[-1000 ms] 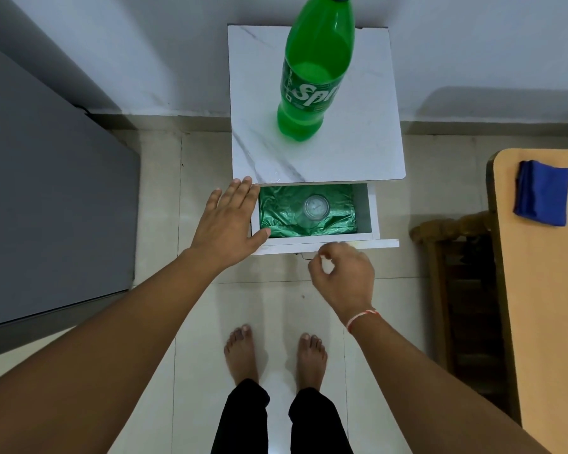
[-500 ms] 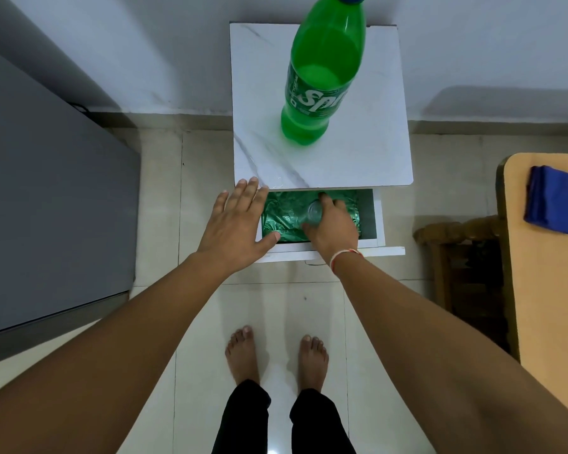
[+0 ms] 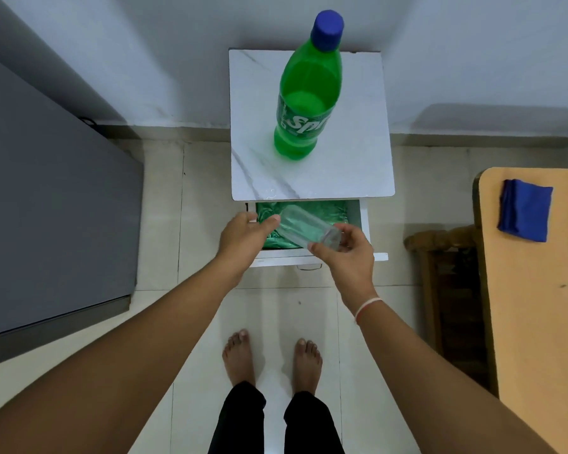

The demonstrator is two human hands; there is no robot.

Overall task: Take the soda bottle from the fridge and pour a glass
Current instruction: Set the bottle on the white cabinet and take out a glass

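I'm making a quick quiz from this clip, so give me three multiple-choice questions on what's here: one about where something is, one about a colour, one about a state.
1. Where does the green plastic soda bottle stand?
A. On the white marble-look cabinet top
B. In the open drawer
C. On the wooden table

2. What colour is the bottle's cap?
A. Green
B. Blue
C. White

3. How is the clear drinking glass right now?
A. Upright in the drawer
B. Standing beside the bottle
C. Tilted on its side, held over the open white drawer

Answers:
1 A, the bottle's base rests on the marble-look top.
2 B, the cap is plainly blue.
3 C, the right hand grips the glass at one end and the left hand touches the other, above the drawer's green lining.
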